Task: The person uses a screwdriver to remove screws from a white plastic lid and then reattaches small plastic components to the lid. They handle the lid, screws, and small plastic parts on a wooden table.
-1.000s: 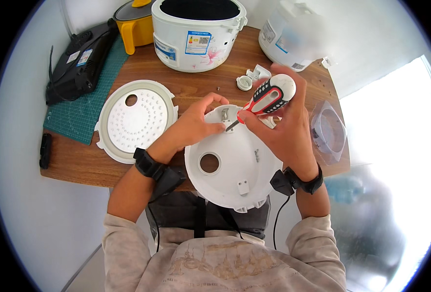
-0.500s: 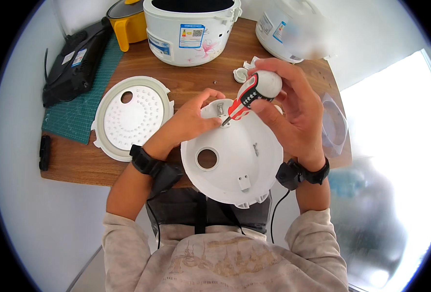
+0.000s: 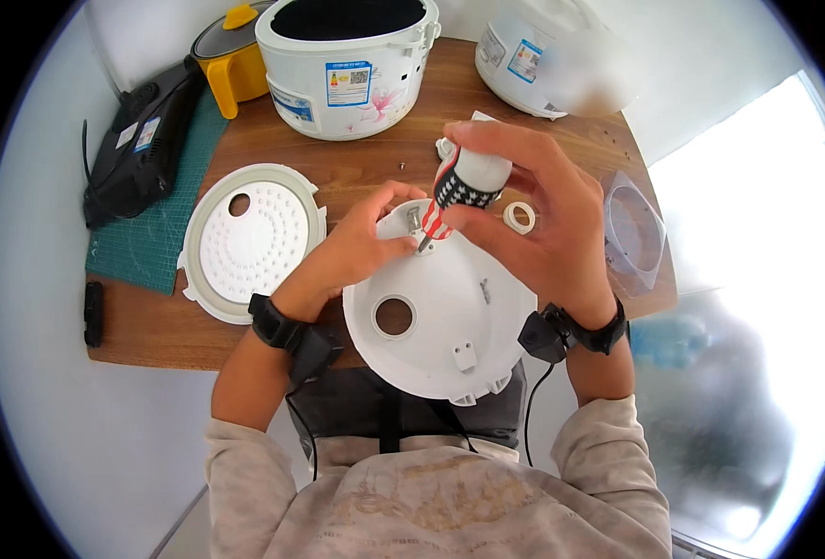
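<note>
My right hand [image 3: 547, 200] is closed around the thick handle of a stubby screwdriver [image 3: 469, 179], patterned in red, white and black with stars. Its tip points down at a small bracket near the far rim of a white round rice cooker lid [image 3: 436, 317]. The lid lies inner side up over the table's near edge and has a round hole left of its middle. My left hand [image 3: 366, 244] grips the lid's far left rim, thumb on the inside close to the screwdriver tip. Whether the tip sits in a screw is too small to tell.
A white perforated inner lid [image 3: 254, 238] lies left. Behind stand a rice cooker body [image 3: 352, 88], a yellow pot [image 3: 235, 70] and another white cooker [image 3: 515, 65]. A black device [image 3: 142, 140] rests on a green cutting mat [image 3: 165, 252]. Right are a white ring [image 3: 519, 218] and a clear plastic part [image 3: 634, 226].
My right hand and the screwdriver have shifted slightly left, with the handle now more upright. A white ring has come into sight beside the hand. My left hand keeps its hold on the lid.
</note>
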{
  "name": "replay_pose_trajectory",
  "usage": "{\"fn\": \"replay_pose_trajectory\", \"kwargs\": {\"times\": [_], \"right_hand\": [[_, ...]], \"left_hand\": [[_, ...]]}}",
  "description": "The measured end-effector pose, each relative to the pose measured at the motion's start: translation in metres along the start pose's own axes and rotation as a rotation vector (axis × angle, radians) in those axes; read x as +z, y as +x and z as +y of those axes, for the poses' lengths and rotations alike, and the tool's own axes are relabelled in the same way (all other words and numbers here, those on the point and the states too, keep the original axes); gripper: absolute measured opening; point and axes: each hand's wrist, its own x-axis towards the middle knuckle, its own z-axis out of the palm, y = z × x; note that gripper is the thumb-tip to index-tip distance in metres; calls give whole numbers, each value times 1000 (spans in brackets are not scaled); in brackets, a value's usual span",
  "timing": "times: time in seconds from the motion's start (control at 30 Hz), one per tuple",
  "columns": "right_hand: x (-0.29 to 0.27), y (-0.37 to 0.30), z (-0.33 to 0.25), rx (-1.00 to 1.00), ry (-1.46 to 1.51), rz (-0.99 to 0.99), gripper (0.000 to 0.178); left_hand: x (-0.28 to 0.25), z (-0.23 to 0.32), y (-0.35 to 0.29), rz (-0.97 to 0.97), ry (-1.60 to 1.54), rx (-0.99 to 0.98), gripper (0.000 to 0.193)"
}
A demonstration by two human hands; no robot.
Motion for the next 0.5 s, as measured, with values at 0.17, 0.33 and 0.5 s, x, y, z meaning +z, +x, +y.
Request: {"fn": "replay_pose_trajectory", "kwargs": {"times": [0.17,0.33,0.5], "right_hand": [[-15,-6,-5,-18,165,-81,43],[-18,-4,-14,-37,44,-91,37],[-12,6,-27,53,-144,13,25]], "left_hand": [[-1,-6,4,-12,-15,4,50],[-3,-8,4,-21,-38,-27,52],[-5,-15,9,-10,-44,-31,52]]}}
